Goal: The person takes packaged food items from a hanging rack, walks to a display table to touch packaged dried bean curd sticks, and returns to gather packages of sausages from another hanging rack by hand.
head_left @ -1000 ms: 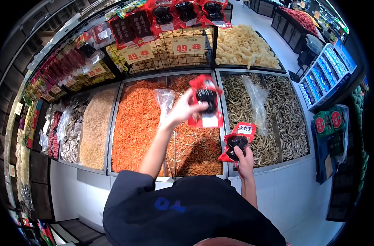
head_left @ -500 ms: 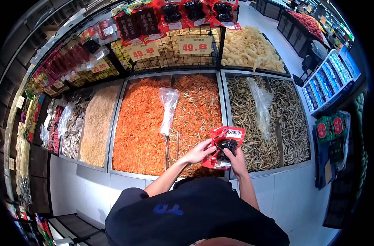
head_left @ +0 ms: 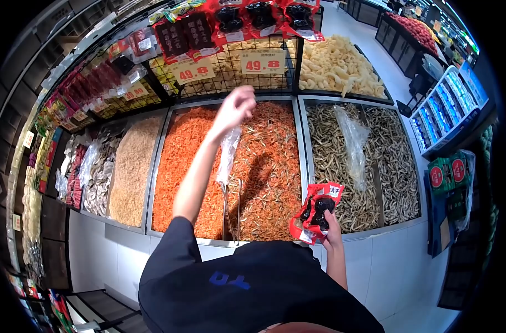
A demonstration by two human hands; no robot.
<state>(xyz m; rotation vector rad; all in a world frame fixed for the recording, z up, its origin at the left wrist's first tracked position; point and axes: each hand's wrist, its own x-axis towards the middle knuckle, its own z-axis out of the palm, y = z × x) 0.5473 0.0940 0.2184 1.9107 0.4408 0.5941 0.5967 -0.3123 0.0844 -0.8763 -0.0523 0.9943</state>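
Note:
My right hand [head_left: 331, 228] grips a red plastic pack [head_left: 314, 215] by its right side, thumb on the front. Dark, glossy rounded food shows through the pack's clear window, and a white label with Chinese print sits at its top corner. My left hand [head_left: 237, 109] is raised over the back of the orange dried shrimp bin [head_left: 267, 133], fingers loosely bent and somewhat blurred, with nothing visible in them. Just beyond it, similar red packs [head_left: 263, 19] hang along the top of a black wire rack [head_left: 225, 77].
Dried small fish [head_left: 341, 133] fill the bin on the right, with a plastic bag [head_left: 353, 141] on top. Metal tongs [head_left: 227, 208] lie in the shrimp bin beside another bag. Price signs [head_left: 263, 61] hang on the rack. A blue display stand [head_left: 447, 108] stands at right.
My left hand has let go of the red pack and moved up and forward toward the rack. My right hand keeps the pack, now slightly lower, farther right and tilted.

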